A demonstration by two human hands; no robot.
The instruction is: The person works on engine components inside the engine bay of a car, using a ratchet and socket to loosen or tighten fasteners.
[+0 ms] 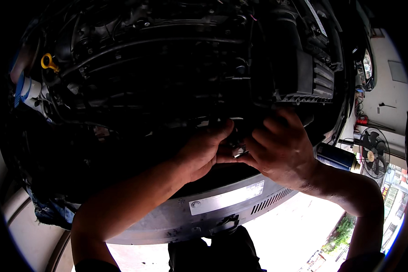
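The small shiny metal piece [239,151] sits in the gap between the 2 hands, low over the front edge of the dark engine bay [145,97]. It lies to the right of the left hand [201,152] and to the left of the right hand [279,147], and the right is the nearer of the 2, its curled fingers right beside the piece. The visible part has its long axis on a slant, the far end leaning toward the right (how much more of it is hidden behind the fingers, I cannot tell). The right hand is bent into a loose fist, knuckles up; whether it truly grips the piece does not show. The left hand has its thumb raised and its fingers stretched underneath toward the right; I cannot tell what, if anything, it grasps. Nearer the body than both hands runs the grey front panel [167,222] with its pale label [226,198]. A dark spray can [334,157] lies just beside the right wrist, and the black ribbed box [306,77] stands beyond the right hand.
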